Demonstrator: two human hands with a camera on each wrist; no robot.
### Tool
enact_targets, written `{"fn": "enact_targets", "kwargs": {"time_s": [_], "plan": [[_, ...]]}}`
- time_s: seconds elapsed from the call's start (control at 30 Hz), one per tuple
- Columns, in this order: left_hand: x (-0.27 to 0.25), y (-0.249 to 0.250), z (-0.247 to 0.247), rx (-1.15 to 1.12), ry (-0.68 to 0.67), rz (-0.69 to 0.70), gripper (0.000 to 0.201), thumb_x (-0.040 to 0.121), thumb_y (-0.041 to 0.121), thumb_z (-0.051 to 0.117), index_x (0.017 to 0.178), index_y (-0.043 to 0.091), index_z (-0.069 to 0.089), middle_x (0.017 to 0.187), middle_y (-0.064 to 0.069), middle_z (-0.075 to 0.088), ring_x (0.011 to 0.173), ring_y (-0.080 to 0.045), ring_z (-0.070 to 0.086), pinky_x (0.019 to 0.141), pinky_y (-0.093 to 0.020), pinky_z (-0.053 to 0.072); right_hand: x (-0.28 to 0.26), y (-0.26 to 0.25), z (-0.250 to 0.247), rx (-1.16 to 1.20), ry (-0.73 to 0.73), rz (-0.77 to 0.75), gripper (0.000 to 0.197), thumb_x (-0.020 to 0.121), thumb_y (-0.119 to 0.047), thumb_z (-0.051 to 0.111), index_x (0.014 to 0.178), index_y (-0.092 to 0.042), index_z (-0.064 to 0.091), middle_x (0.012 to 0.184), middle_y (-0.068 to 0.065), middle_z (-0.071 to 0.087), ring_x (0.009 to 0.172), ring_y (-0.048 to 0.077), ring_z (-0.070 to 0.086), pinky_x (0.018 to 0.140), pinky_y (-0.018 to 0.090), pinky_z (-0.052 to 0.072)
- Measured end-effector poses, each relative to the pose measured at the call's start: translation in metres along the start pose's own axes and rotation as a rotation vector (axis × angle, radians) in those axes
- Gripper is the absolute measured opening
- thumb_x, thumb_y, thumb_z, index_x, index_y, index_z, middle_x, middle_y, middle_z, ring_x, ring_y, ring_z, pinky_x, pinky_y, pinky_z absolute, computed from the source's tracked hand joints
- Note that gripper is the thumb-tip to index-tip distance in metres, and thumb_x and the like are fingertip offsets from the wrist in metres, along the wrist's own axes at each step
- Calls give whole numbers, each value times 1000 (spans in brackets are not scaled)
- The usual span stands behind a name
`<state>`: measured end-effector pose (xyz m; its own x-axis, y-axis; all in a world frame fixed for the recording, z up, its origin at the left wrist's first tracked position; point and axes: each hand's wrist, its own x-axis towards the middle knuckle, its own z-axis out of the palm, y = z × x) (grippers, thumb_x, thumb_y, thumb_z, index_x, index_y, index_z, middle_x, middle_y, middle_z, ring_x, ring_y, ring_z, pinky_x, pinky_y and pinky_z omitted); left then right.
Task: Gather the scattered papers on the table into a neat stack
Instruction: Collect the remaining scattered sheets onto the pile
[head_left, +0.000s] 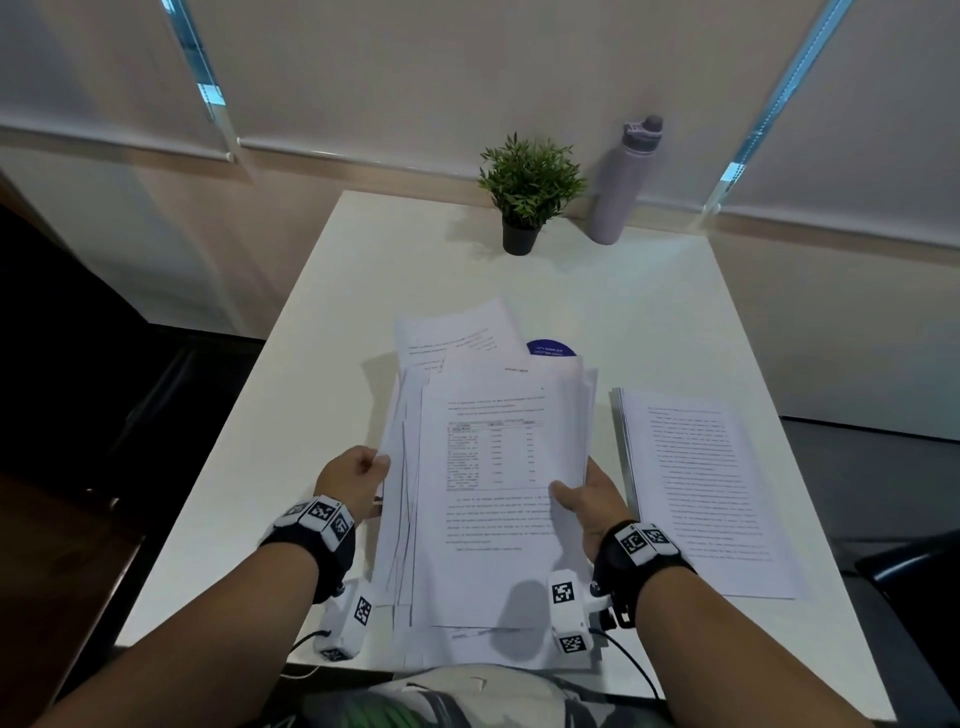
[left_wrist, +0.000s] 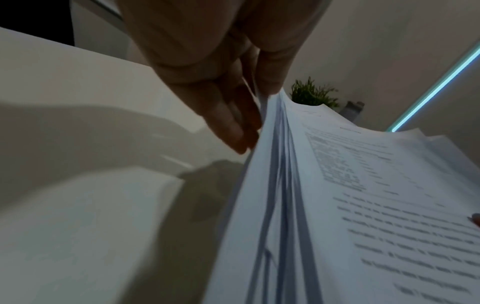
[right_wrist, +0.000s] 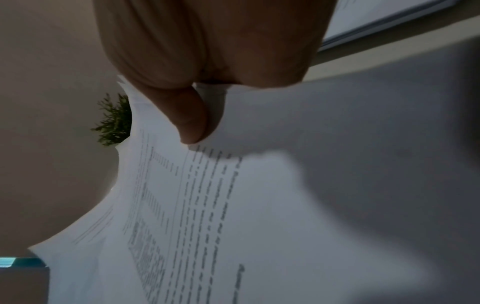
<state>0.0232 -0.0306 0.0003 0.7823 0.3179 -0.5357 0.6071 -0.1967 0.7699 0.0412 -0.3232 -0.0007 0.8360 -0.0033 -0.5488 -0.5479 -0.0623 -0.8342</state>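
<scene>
The left hand (head_left: 358, 480) is gripping the left edge of a loose bundle of papers (head_left: 498, 483), thumb on top and fingers (left_wrist: 228, 121) running along and under the fanned sheet edges, as the left wrist view is showing. The right hand (head_left: 592, 501) is gripping the right edge of the same bundle, its thumb (right_wrist: 191, 115) pressing down on the printed top sheet while the other fingers are staying hidden beneath the paper. Both hands are holding the bundle over the near middle of the white table (head_left: 649, 312). The sheets are lying unevenly: edges are splaying out on the left, and several corners are sticking out at the far end at differing angles. The top sheet is carrying lines of text and a small table, too blurred to read. Whether the near end of the bundle is resting on the table cannot be told.

Just beyond the far edge of the bundle, a dark blue round thing (head_left: 551, 348) is peeking out from behind the sheets. To the right of the bundle, apart from it, a squared stack of printed pages (head_left: 701, 493) is lying flat on the table. At the far edge of the table a small potted plant (head_left: 525, 192) is standing in a dark pot, and just right of it a pale purple bottle (head_left: 626, 182) is standing upright.
</scene>
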Motion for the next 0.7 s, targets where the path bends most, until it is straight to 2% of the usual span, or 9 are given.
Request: {"fn": "enact_targets", "kwargs": {"time_s": [0.13,0.2,0.3,0.37,0.43,0.5,0.57,0.6,0.7], "plan": [[-7,-12,1,318,-85,-87,30,92,26,51,112,5,58,104,-7,59,94,-23,56,90,-26,46,-5,19,-10,-77,-2,62,47,88,6,54,128,-19,50,118,8,64,107,29,60,96,45,48],[-14,-15,3,460,-139,-90,31,91,23,52,115,4,54,108,-10,57,95,-24,55,89,-29,47,-7,26,-14,-119,-23,103,41,89,5,53,124,-17,51,114,10,65,98,28,62,88,41,51],[-17,-22,8,572,-207,-109,16,84,20,59,96,10,53,96,-9,59,83,-26,63,73,-34,57,-8,32,-19,-193,-12,137,45,90,1,55,134,-9,46,121,13,61,102,28,59,91,38,47],[-20,-25,9,631,-225,-106,17,79,19,64,76,14,48,77,-2,53,66,-17,55,58,-28,53,-10,32,-19,-233,8,145,47,91,-2,56,136,-6,42,125,13,58,102,24,55,89,32,43],[-24,-30,12,606,-298,-186,25,78,17,66,66,16,43,67,4,46,66,-15,50,53,-22,46,-12,33,-18,-249,23,150,47,91,-5,57,135,-6,42,127,13,58,101,23,54,89,31,42],[-25,-38,13,578,-359,-239,11,80,16,63,83,7,57,77,-1,55,74,-20,59,69,-25,56,-12,32,-18,-310,35,129,45,91,-9,59,134,-6,44,129,14,58,102,23,54,90,31,42],[-17,-54,12,546,-383,-222,36,86,26,57,112,2,58,104,-12,59,98,-29,61,91,-32,51,-11,30,-19,-352,31,131,43,91,-14,59,132,-6,47,125,12,59,100,22,53,91,30,42],[-17,-59,10,616,-420,-151,41,88,30,53,118,1,55,112,-15,57,109,-33,57,97,-34,47,-11,28,-18,-385,18,136,42,91,-15,58,131,-6,48,120,11,60,99,22,53,90,29,42],[-18,-43,8,387,-268,-183,40,96,32,40,112,-2,52,105,-17,60,112,-37,58,98,-41,47,-7,22,-14,-516,-4,137,40,89,-17,59,127,-4,54,118,9,62,99,25,57,92,33,47]]}}
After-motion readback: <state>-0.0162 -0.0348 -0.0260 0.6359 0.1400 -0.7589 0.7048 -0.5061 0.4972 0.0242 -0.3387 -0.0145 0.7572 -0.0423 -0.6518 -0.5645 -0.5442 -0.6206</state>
